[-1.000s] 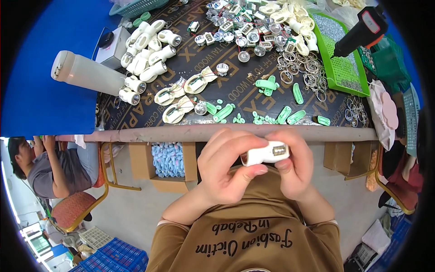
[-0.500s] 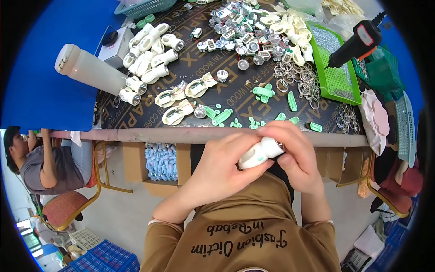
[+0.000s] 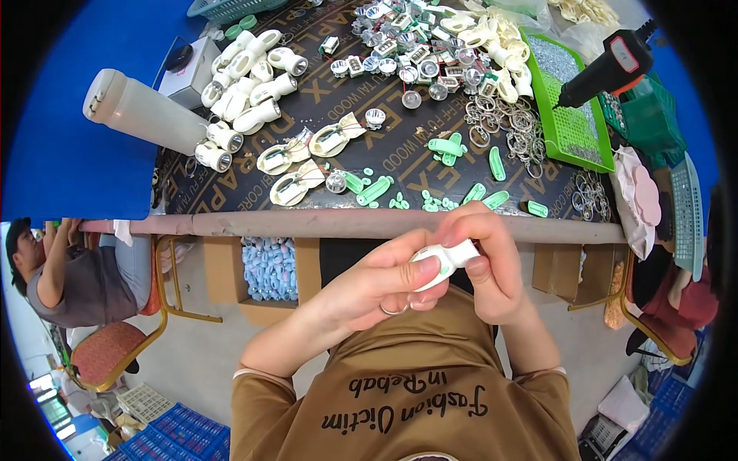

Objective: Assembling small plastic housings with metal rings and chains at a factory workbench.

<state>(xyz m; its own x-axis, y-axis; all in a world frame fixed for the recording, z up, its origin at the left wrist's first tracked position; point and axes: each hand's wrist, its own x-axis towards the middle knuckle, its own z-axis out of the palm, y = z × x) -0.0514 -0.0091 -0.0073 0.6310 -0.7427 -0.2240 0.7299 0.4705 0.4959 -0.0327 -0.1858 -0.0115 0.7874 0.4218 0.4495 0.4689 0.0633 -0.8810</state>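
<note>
A small white flashlight (image 3: 459,253) with a green button lies across my two hands, held over my lap in front of the table edge. My left hand (image 3: 378,278) is closed round its body, the thumb lying beside the button. On the lens end the fingers and thumb of my right hand (image 3: 496,269) pinch the head; the lens itself is mostly hidden. Below my left fingers shows a metal ring (image 3: 394,310). Nearest on the table are green strips (image 3: 374,190) with small green buttons, and opened cream flashlight halves (image 3: 294,187) with wires and bulbs.
Finished-looking white flashlights (image 3: 257,88) are piled beside a white bottle (image 3: 142,111). Loose lamp parts (image 3: 419,58) and key rings (image 3: 492,123) lie farther back. A black electric screwdriver (image 3: 611,65) hangs over a green tray (image 3: 570,142) of screws. Another person (image 3: 84,269) sits at far left.
The flashlight has turned slightly in my hands. My left fingers have shifted, so the metal ring now shows below them, and my right fingers have drawn in on the head.
</note>
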